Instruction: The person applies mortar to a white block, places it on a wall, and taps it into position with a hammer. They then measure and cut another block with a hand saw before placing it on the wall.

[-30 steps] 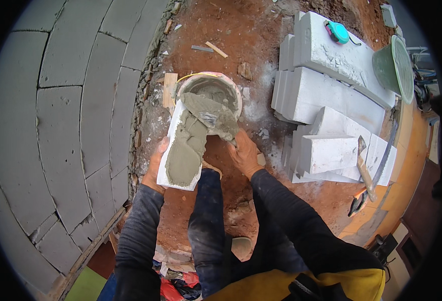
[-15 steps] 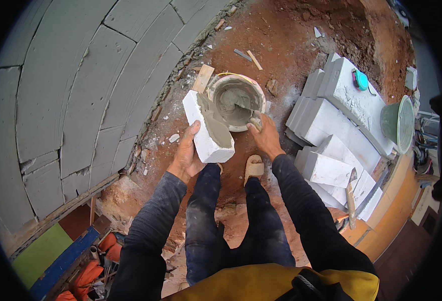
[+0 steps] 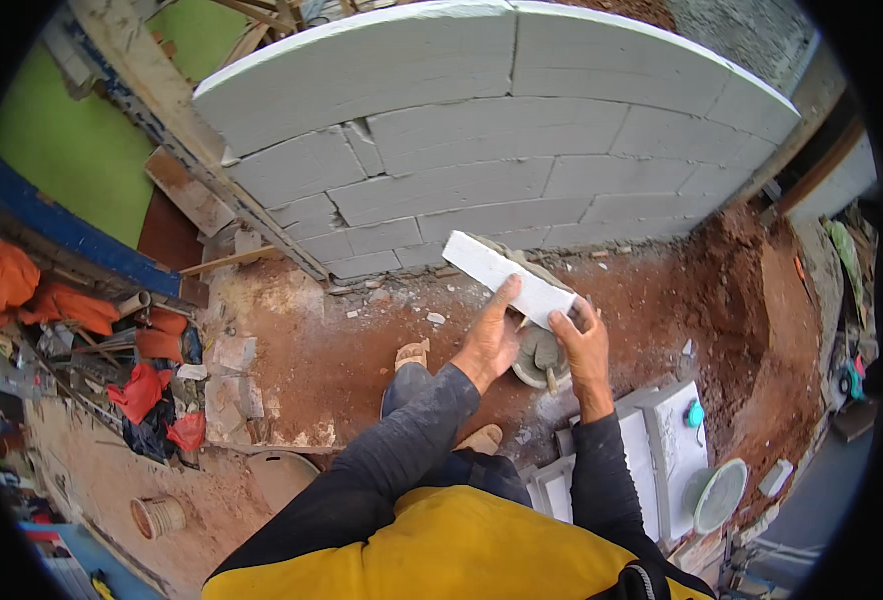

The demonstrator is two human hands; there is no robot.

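1. I judge the step in hand as handling the mortared white block [image 3: 501, 272]; next calls for a steady grip, sparing the mortar [image 3: 529, 265].
2. My left hand [image 3: 491, 343] grips its near side, my right hand [image 3: 585, 345] its right end, partly above the bucket [image 3: 530, 383].
3. It's a pale, straight-edged slab; the mortar is grey, the soil [image 3: 361, 325] red and crumbly.

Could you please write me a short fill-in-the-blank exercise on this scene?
1. Of the block and the bucket, the one held by the left hand and right hand is the ____.
2. The bare face of that block is coloured ____.
3. The tape measure is coloured ____.
4. The body of the person's top is mainly ____.

Missing words: block; white; turquoise; yellow.
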